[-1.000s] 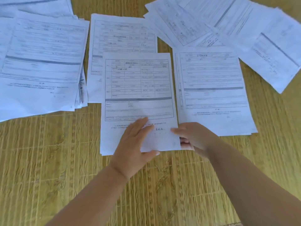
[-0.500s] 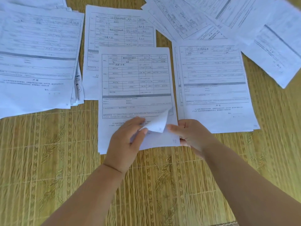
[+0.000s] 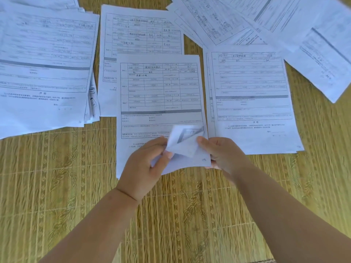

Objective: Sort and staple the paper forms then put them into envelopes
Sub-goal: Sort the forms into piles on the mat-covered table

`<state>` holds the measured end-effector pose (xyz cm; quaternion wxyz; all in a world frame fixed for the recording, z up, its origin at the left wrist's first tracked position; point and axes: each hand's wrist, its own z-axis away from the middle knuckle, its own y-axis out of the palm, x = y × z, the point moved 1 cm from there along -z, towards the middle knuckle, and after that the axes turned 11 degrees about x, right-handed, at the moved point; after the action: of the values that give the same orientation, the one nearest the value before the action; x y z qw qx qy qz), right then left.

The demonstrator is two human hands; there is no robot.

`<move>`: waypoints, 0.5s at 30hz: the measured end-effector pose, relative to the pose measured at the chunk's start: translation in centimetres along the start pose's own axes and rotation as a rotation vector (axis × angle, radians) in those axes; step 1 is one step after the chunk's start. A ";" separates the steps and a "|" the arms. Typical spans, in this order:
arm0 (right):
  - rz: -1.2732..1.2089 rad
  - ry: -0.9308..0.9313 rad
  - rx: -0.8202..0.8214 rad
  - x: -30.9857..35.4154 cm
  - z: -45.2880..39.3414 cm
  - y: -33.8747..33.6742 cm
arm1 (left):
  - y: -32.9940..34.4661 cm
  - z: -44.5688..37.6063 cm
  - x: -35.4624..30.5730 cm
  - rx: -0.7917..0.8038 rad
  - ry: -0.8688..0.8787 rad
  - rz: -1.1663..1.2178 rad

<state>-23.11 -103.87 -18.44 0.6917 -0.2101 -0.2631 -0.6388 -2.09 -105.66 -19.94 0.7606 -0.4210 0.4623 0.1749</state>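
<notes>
Your left hand (image 3: 146,164) sits at the near edge of the middle stack of forms (image 3: 161,95), its fingers curled and pinching the lifted near-right corner of the top sheet (image 3: 185,143). That corner is peeled up and folded back toward the far side, so its underside shows, along with part of the page beneath it. Your right hand (image 3: 222,154) grips the near-right edge of the same stack, thumb on top of the paper and the other fingers tucked under it. The stack lies on a woven bamboo mat (image 3: 57,186), straight in front of you, with its far end overlapping another form (image 3: 140,31) behind it. To the left lies a thick pile of forms (image 3: 43,69), its sheets fanned slightly at the right edge. Just beside the middle stack on the right lies a further form pile (image 3: 250,99), squared to you. Beyond that, at the far right, loose sheets (image 3: 284,21) are spread at an angle and overlap one another; their print is too blurred to read
</notes>
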 end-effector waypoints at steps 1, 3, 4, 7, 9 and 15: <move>-0.047 -0.001 0.057 0.1 0.2 -0.2 | -0.1 -0.1 -0.1 -0.018 0.008 0.007; -0.074 0.002 0.103 0.1 0.5 -0.6 | 0.0 -0.1 -0.1 -0.047 -0.010 0.013; -0.059 0.004 0.082 0.2 0.6 -0.6 | 0.1 0.0 0.0 -0.048 -0.026 0.018; 0.004 -0.003 -0.013 0.1 0.2 -0.3 | 0.2 0.1 0.4 -0.025 -0.060 0.043; 0.027 0.000 -0.055 0.3 0.1 0.2 | 0.1 0.2 0.3 -0.001 -0.073 0.019; 0.050 -0.016 -0.171 0.5 0.0 1.4 | -0.5 0.3 0.2 0.074 -0.053 -0.048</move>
<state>-21.72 -104.16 -18.04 0.6849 -0.2802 -0.2076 -0.6397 -1.49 -105.74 -19.85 0.7916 -0.3987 0.4379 0.1505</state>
